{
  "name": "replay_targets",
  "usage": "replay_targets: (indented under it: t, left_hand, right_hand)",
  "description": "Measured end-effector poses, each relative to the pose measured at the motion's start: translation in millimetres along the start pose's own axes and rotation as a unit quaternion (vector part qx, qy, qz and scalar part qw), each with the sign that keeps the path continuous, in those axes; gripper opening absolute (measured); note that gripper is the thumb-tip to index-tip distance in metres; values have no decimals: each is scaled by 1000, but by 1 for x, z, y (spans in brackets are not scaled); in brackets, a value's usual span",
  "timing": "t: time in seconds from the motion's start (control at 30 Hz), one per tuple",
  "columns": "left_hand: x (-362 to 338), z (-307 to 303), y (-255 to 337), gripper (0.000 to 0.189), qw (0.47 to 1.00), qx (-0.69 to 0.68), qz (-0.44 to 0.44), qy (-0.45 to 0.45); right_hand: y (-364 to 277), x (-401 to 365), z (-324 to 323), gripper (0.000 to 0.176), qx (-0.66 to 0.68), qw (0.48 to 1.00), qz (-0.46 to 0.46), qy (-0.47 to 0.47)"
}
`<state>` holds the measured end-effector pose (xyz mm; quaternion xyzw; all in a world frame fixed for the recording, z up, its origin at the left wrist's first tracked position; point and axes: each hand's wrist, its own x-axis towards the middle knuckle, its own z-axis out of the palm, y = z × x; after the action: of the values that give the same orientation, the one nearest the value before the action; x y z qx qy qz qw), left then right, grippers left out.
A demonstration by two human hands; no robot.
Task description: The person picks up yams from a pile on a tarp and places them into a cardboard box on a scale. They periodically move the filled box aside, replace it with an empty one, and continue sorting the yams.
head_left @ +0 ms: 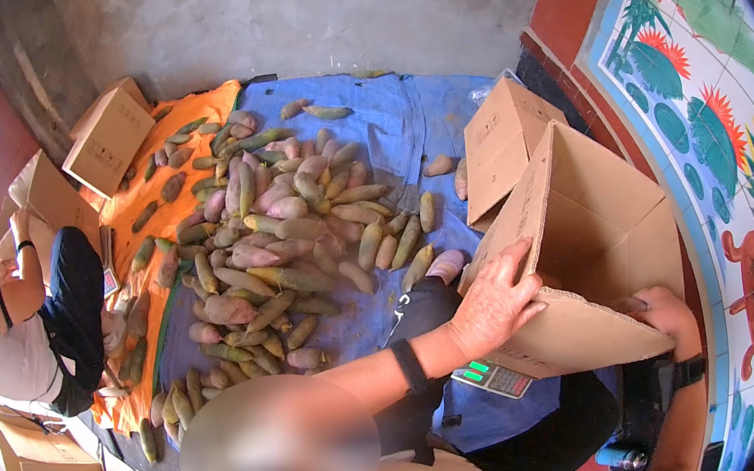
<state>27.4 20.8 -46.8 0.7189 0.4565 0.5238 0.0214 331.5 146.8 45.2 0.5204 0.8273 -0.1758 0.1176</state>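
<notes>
An open cardboard box [584, 218] stands tilted in front of me, its inside facing me. My left hand [499, 296] grips its left edge, thumb and fingers closed over the cardboard. At the lower right, my right hand [663, 312] holds the opposite edge, with some fingertips hidden inside the box. Below the box's near side, partly covered by it, sits a digital scale [493, 379] with green displays. To the left spreads a large heap of long green-and-pink radishes [277, 234].
The heap lies on a blue tarp [354, 134] and an orange cloth [127, 254]. Another box [502, 138] stands behind mine. At left a co-worker [9, 332] sits beside boxes [49, 202]. A painted tile wall [717, 143] borders the right, near a bottle [622, 458].
</notes>
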Motion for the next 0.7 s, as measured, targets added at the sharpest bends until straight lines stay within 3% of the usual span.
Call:
replay_targets:
  t: [0.17, 0.23, 0.37, 0.47, 0.57, 0.63, 0.7]
  left_hand:
    - [0, -1, 2, 38, 1000, -4, -3, -12]
    - [0, -1, 4, 38, 1000, -8, -7, -17]
    - [1, -2, 6, 37, 1000, -11, -1, -12]
    - [3, -3, 9, 37, 1000, -9, 0, -12]
    - [2, -2, 8, 36, 1000, -3, -4, -13]
    - [3, -2, 7, 35, 1000, 2, -5, -12]
    - [3, -2, 7, 31, 1000, 6, -22, 3]
  right_hand:
    - [45, 24, 27, 25, -61, 993, -96, 15]
    - [25, 18, 22, 29, -68, 997, -3, -48]
    - [38, 21, 28, 31, -97, 994, 22, -53]
    - [51, 24, 34, 21, -122, 992, -40, -4]
    - [36, 20, 24, 18, -23, 999, 38, -5]
    - [37, 21, 20, 18, -4, 996, -88, 21]
    - [19, 14, 11, 17, 7, 996, -81, 25]
